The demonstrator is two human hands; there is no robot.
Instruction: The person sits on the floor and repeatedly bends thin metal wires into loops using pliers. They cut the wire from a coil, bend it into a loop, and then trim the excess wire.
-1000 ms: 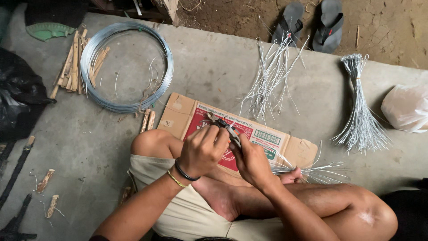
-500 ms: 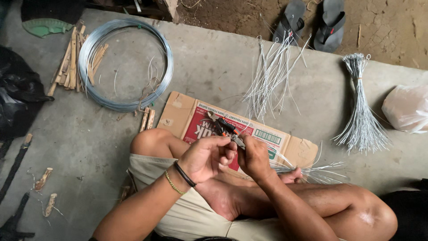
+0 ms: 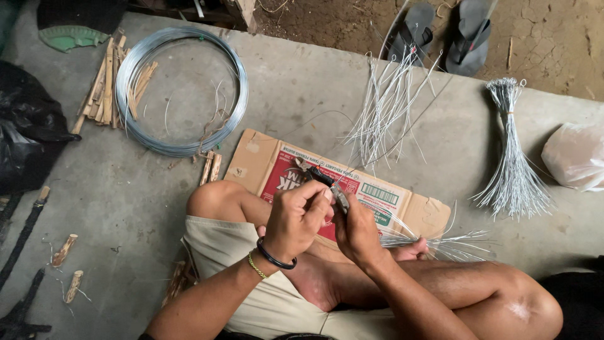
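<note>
I sit cross-legged on a concrete floor. My right hand (image 3: 357, 232) grips the dark handles of a pair of pliers (image 3: 322, 181), whose jaws point up and left over a flattened cardboard box (image 3: 264, 165). Beside it, my left hand (image 3: 297, 217), with bracelets at the wrist, has its fingers pinched close to the pliers on what looks like a thin wire, too fine to see clearly. Several cut wires (image 3: 440, 242) lie across my right leg.
A large coil of wire (image 3: 182, 88) lies at the upper left beside wooden sticks (image 3: 104, 85). Loose cut wires (image 3: 387, 107) fan out at the top centre, and a tied wire bundle (image 3: 513, 160) sits right. Sandals (image 3: 440, 38), a white bag (image 3: 576, 157) and a black bag (image 3: 28, 132) ring the area.
Both hands have drawn slightly down and toward my body with the pliers. The fingers of my left hand have closed tighter beside them.
</note>
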